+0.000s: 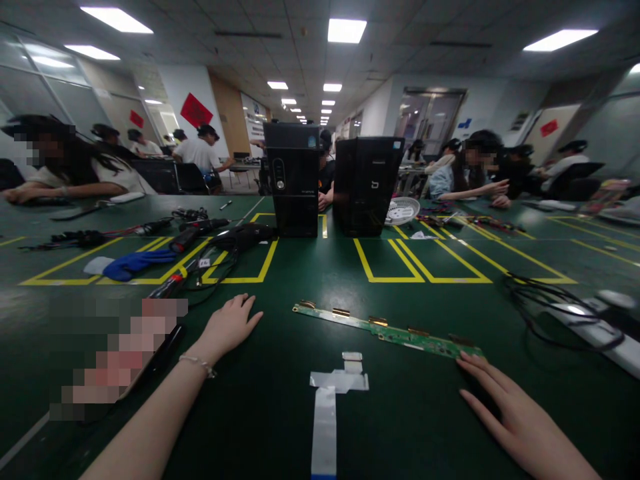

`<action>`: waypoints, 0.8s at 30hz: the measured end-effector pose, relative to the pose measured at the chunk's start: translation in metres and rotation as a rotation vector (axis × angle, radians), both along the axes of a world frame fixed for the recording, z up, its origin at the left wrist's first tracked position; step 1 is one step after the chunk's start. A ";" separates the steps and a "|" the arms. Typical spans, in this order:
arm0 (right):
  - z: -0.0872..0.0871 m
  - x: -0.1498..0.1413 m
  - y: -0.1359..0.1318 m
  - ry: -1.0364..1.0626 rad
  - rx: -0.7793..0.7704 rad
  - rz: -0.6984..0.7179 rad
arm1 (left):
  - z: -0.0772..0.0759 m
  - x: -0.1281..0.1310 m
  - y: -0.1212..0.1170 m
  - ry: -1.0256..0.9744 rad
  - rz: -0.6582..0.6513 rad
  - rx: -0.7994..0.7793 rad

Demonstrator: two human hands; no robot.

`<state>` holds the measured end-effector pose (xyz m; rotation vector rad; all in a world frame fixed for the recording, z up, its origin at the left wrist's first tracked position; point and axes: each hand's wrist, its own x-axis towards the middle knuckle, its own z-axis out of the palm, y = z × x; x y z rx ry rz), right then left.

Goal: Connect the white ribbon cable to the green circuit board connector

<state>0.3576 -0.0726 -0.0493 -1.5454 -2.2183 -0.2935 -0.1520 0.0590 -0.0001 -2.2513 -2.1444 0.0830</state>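
A long, narrow green circuit board (pixel 400 335) with copper-coloured tabs along its far edge lies slantwise on the dark green table. My right hand (pixel 505 407) rests at the board's right end, fingertips touching it and thumb apart. Left of the board, my left hand (pixel 231 327) lies flat on the table with fingers spread, holding nothing. Between the hands sits a white flat ribbon cable (pixel 325 427), its far end folded into a T shape. Beside my left forearm is a long object (pixel 163 357), mostly blurred out, with a black edge.
Two black computer towers (pixel 295 180) stand upright across the table. A blue glove (pixel 133 265), tools and cables lie at the left. Black cable (pixel 540 313) coils over a white power strip (pixel 595 337) at the right. Other people sit at tables around, including a person (pixel 480 167) at the right.
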 end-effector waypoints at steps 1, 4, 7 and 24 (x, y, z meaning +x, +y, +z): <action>-0.001 -0.002 0.002 0.014 -0.002 0.003 | 0.000 0.000 0.000 0.002 0.004 -0.003; -0.003 -0.009 0.005 0.066 -0.046 -0.003 | -0.003 -0.003 0.002 -0.003 0.007 -0.005; -0.004 -0.018 0.008 0.106 -0.072 -0.015 | -0.007 -0.007 0.004 -0.014 -0.007 0.006; -0.017 -0.014 0.024 0.160 0.009 -0.260 | -0.005 -0.006 0.003 -0.032 -0.003 0.008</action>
